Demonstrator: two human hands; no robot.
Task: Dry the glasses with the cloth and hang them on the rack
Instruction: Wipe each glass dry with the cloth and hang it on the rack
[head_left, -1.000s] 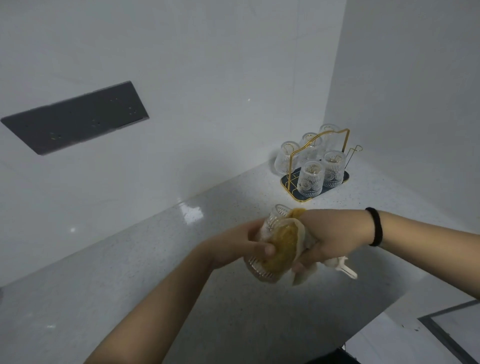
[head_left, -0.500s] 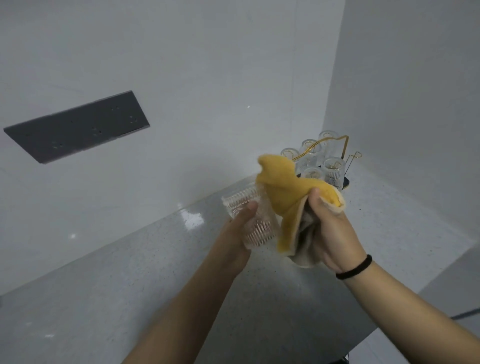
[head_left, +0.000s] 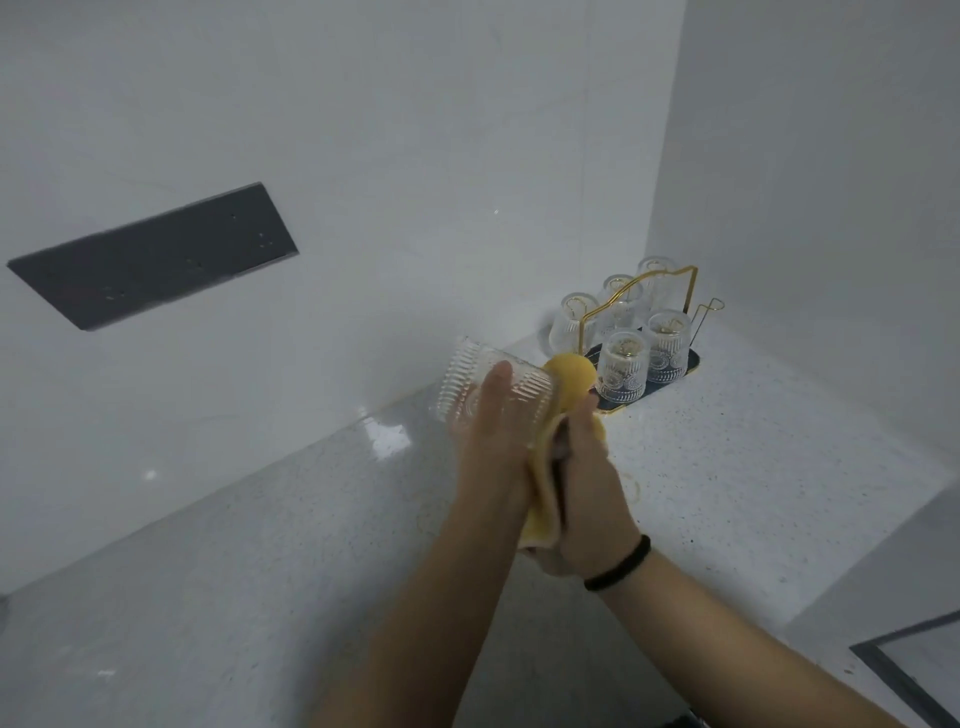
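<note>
Clear ribbed drinking glass held up on its side near the middle, above the counter, fingers of the left hand curled round it; soft yellow cloth bunched at the glass's right end, gripped in the right hand, black band on that wrist; at 2 o'clock, thin gold wire rack on a dark tray, five more clear glasses upside down on it; speckled pale grey counter below; white walls behind, dark grey panel at 9 o'clock.
</note>
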